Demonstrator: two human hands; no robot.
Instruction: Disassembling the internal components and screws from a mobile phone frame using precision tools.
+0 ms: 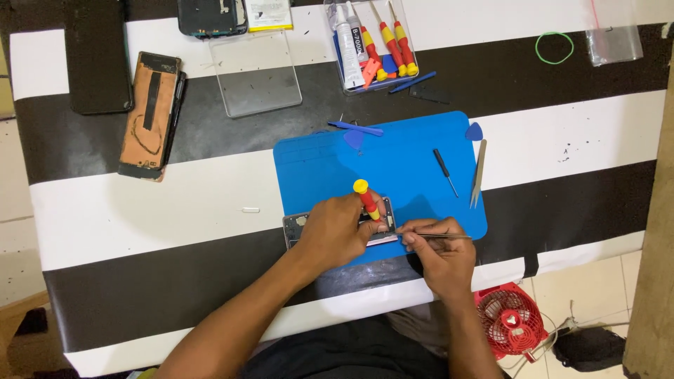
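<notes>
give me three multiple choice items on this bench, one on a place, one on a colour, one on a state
1. Where does the opened phone lie?
A. on the blue mat
B. on the floor
C. in the clear tray

2. What colour is the cap of the screwdriver in the left hand?
A. green
B. yellow
C. white

3. What does the right hand hold?
A. nothing
B. a glue tube
C. tweezers

Answers: 1 A, the phone rests on the mat's near edge; 2 B, the cap above the red shaft is yellow; 3 C, thin metal tweezers sit pinched in its fingers.
</notes>
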